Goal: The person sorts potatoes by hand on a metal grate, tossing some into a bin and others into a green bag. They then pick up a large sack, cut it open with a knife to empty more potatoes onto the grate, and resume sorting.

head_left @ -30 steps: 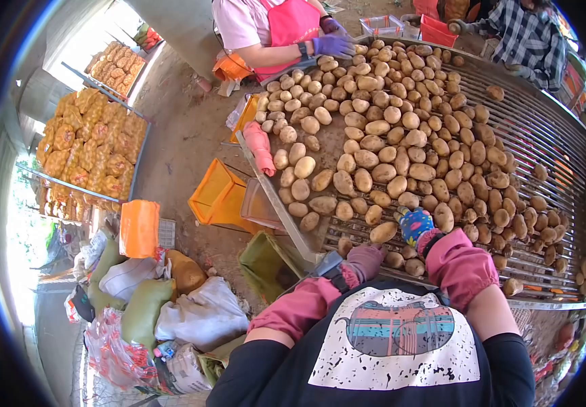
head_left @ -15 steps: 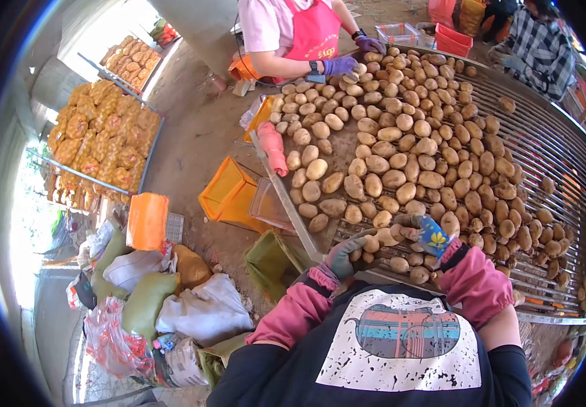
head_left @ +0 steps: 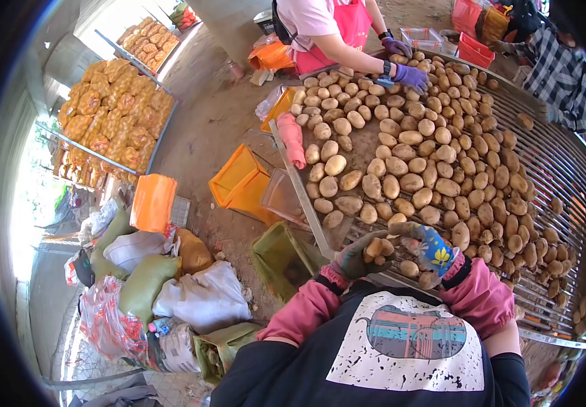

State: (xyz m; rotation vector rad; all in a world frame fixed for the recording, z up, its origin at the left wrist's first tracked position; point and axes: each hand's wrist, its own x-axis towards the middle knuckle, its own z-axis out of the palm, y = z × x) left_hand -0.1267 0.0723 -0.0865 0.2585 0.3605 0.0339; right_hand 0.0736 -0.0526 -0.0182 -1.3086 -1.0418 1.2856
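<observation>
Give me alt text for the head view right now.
A gloved left hand cups a few small potatoes, with the gloved right hand beside it, at a slatted table spread with potatoes. A person in purple gloves is at the far side.

My left hand (head_left: pixel 352 261) has turned over on my feed and now cups several potatoes (head_left: pixel 377 249) around four o'clock; a co-worker's purple-gloved hand (head_left: pixel 411 77) has moved toward three o'clock.

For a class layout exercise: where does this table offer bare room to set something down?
The brown patch left of the main potato heap, potatoes bordering it; and slats between the heap and the plaid-shirted person, with few strays. Crowded: the heap itself, beyond the right hand.
</observation>
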